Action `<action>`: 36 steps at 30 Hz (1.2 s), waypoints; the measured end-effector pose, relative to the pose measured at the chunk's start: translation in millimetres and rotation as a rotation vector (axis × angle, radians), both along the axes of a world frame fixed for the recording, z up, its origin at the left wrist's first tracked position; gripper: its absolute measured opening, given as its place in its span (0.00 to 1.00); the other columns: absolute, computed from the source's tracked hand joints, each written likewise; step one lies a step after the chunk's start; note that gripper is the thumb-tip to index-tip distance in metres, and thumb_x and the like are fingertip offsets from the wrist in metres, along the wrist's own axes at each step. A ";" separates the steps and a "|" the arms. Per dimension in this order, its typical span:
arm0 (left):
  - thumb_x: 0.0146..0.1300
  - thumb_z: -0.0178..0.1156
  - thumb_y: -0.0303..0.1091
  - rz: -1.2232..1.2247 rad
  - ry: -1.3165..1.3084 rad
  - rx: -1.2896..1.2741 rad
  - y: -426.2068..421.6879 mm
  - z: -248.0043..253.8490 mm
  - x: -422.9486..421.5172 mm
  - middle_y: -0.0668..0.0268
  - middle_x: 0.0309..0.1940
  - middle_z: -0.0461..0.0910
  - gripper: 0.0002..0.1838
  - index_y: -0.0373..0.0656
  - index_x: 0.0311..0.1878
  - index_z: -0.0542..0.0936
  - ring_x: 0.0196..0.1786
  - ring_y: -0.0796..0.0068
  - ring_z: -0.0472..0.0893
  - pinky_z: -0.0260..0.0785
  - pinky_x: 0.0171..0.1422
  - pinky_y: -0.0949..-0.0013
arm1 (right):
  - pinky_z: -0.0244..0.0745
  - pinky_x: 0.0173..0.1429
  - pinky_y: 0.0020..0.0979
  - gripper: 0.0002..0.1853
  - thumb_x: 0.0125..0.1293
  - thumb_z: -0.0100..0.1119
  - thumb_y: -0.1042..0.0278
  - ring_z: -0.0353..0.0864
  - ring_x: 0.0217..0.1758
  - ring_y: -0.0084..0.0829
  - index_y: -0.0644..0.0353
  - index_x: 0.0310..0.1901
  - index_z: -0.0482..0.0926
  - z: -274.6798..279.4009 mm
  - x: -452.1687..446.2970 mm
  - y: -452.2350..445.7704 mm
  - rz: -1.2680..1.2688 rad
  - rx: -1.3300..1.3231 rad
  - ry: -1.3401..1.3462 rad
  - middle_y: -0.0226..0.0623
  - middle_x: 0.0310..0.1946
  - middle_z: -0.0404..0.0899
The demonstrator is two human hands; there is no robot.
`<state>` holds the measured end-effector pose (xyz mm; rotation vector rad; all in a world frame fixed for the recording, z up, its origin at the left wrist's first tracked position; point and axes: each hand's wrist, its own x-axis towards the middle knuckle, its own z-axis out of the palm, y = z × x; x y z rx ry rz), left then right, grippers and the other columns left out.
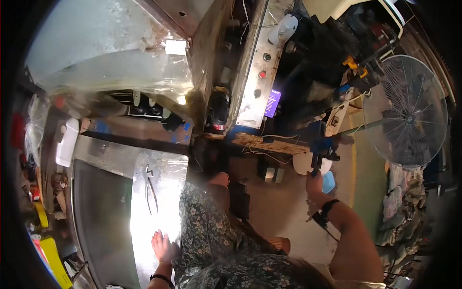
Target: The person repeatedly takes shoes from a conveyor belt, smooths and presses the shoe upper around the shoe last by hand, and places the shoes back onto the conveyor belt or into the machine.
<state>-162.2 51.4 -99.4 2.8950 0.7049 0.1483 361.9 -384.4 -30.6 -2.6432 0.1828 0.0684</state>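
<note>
My left hand (163, 248) lies with fingers stretched out on a brightly lit metal plate (163, 168) at lower left. On that plate, beyond the fingertips, is a thin, dark, curved strip (151, 190); I cannot tell its kind. My right hand (315, 184) reaches forward on the right, its fingers closed at the lower end of a black handle-like part (316, 161). Part of its grip is hidden. Beside this hand are a white rounded surface (302, 164) and a light blue piece (328, 183). Both wrists wear black bands.
A control panel (260, 72) with buttons and a lit purple screen (272, 103) stands ahead. A large caged fan (409, 113) is at right, with bunched cloth (404, 207) below it. A big grey machine housing (110, 43) fills the upper left. Loose cables (269, 154) hang ahead.
</note>
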 end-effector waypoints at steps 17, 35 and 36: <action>0.64 0.58 0.37 0.044 -0.273 -0.129 -18.4 18.3 -8.9 0.48 0.68 0.69 0.29 0.38 0.68 0.70 0.71 0.42 0.66 0.55 0.76 0.46 | 0.78 0.53 0.52 0.24 0.69 0.56 0.58 0.82 0.51 0.56 0.67 0.60 0.71 1.1 -7.7 4.7 0.032 -0.061 -0.035 0.59 0.47 0.83; 0.53 0.64 0.30 1.544 -0.486 0.078 -100.9 68.7 -308.5 0.46 0.75 0.59 0.47 0.42 0.77 0.56 0.78 0.48 0.55 0.46 0.82 0.52 | 0.74 0.53 0.42 0.23 0.66 0.62 0.60 0.80 0.49 0.47 0.63 0.58 0.74 -4.3 8.6 82.6 0.620 0.291 -0.204 0.49 0.43 0.83; 0.55 0.64 0.32 1.673 -0.483 0.146 -114.1 38.8 -334.9 0.47 0.74 0.60 0.44 0.41 0.76 0.59 0.78 0.48 0.56 0.46 0.82 0.52 | 0.74 0.52 0.42 0.22 0.66 0.62 0.61 0.80 0.48 0.47 0.63 0.58 0.74 4.1 -2.5 117.3 0.694 0.302 -0.168 0.49 0.43 0.82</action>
